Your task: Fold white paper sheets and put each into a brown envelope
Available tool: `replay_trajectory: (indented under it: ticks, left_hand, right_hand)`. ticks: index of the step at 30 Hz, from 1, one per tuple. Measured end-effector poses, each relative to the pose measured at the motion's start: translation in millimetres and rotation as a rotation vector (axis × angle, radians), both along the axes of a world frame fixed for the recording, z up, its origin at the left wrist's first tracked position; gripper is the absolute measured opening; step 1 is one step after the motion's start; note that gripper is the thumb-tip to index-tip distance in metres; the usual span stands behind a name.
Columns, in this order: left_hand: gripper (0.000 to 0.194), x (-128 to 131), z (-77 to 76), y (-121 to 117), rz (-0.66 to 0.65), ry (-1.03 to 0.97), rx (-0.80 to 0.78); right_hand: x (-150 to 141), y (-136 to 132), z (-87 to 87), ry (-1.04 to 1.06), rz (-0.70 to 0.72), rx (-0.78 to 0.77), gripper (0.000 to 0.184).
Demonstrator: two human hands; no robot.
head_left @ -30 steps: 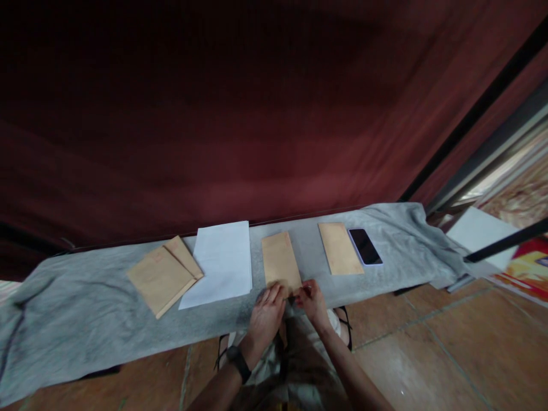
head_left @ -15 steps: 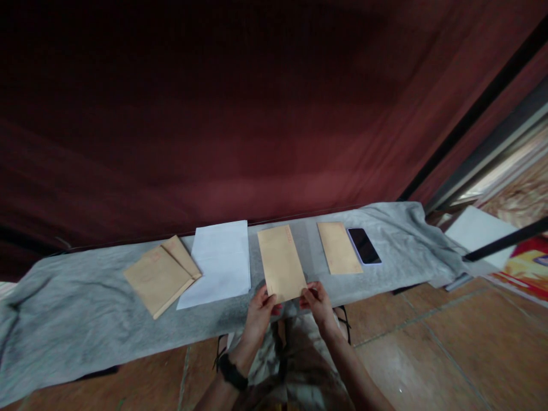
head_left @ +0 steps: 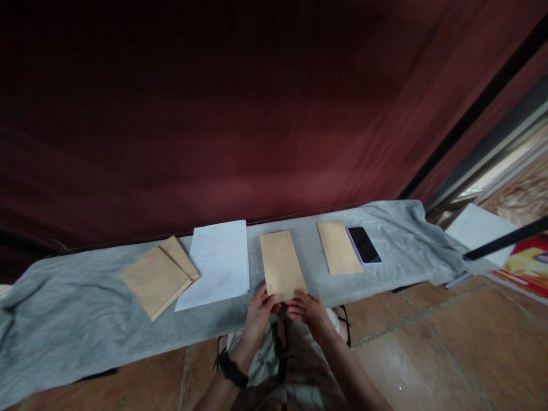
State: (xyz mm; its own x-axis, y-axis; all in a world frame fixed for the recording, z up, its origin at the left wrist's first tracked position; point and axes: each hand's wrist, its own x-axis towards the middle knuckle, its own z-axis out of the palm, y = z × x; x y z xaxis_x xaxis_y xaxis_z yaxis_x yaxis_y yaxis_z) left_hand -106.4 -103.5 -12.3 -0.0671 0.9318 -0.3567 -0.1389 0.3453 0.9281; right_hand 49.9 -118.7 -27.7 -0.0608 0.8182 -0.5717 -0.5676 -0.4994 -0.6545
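A brown paper envelope (head_left: 282,265) lies in front of me on the grey cloth, its near end lifted toward me. My left hand (head_left: 258,307) pinches its near left corner, thumb on top. At the near edge, my right hand (head_left: 307,310) has its fingers close together against the paper, by the right corner and toward the middle; whatever lies under those fingertips is hidden. To the right sits another brown envelope (head_left: 339,247), flat. Left of the held one is a stack of white paper sheets (head_left: 218,262).
Two overlapping brown envelopes (head_left: 157,279) rest at the left of the cloth-covered bench (head_left: 77,308). A phone (head_left: 363,245) lies beside the right envelope. A dark red panel (head_left: 257,142) rises behind the bench. At far right stand a black bar (head_left: 505,240) and a red-yellow box (head_left: 528,262).
My right hand has slid inward from the near right corner along the envelope's near edge. The envelope has turned slightly, and the red print seen on its face no longer shows clearly.
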Motion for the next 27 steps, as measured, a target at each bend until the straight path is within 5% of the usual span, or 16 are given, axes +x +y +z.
replay_trajectory:
  ticks: [5,10,14,20,24,27]
  left_hand:
    - [0.053,-7,-5.4,11,-0.037,0.133,-0.009]
    - [0.061,-8,-12.3,18,-0.031,0.216,-0.023]
    - [0.061,-14,-14.0,10,-0.083,0.501,0.068]
    - [0.035,-12,-9.0,2,-0.241,1.170,0.416]
    - [0.045,11,-14.6,41,-0.411,1.204,0.705]
    - [0.052,26,-24.7,79,-0.474,1.306,0.701]
  right_hand:
    - [6,-5,0.3,-0.214,0.172,0.084,0.043]
    - [12,-12,-4.5,-1.013,0.163,0.670,0.040]
    - [18,-15,-13.2,-1.480,0.399,1.011,0.046]
    - [24,-18,-26.8,-1.738,0.544,1.082,0.056]
    - [23,-16,-30.8,-1.748,0.499,1.091,0.058]
    - [21,-16,-29.9,-1.743,0.467,1.090,0.056]
